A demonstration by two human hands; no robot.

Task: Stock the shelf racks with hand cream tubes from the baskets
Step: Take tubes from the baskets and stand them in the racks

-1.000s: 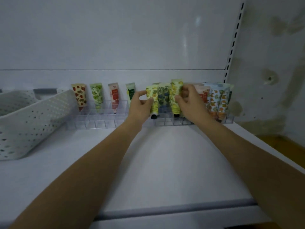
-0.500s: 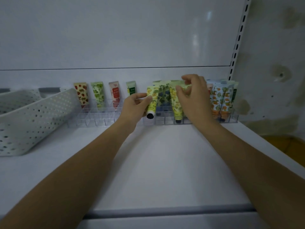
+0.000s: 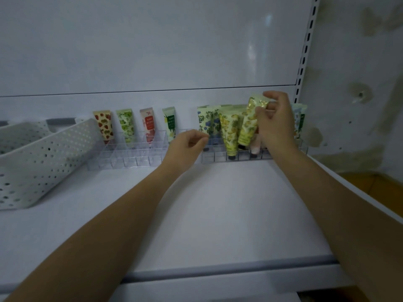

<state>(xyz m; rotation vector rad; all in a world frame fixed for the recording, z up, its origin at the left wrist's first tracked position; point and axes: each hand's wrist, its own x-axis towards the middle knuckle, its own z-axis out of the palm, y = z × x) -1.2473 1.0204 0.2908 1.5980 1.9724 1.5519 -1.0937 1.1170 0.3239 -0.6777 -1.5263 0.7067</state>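
Note:
Two clear plastic racks stand along the back of the white shelf. The left rack (image 3: 128,156) holds a strawberry tube (image 3: 104,125), a green tube (image 3: 127,125), a red-label tube (image 3: 149,125) and a white-green tube (image 3: 170,124). The right rack (image 3: 220,159) holds a blue floral tube (image 3: 207,122), a yellow floral tube (image 3: 229,134) and more tubes behind my right hand. My right hand (image 3: 275,125) pinches the top of another yellow tube (image 3: 248,125), tilted with its cap down over the rack. My left hand (image 3: 187,146) hovers in front of the gap between the racks, fingers loosely curled, holding nothing.
A white perforated basket (image 3: 41,158) sits on the shelf at the left, a second one (image 3: 17,136) behind it. The shelf's slotted upright (image 3: 305,51) runs up at the right. A stained wall lies beyond it.
My left hand let go of its yellow tube, which now stands in the right rack, and drew back left. My right hand lifted its yellow tube higher and tilted it.

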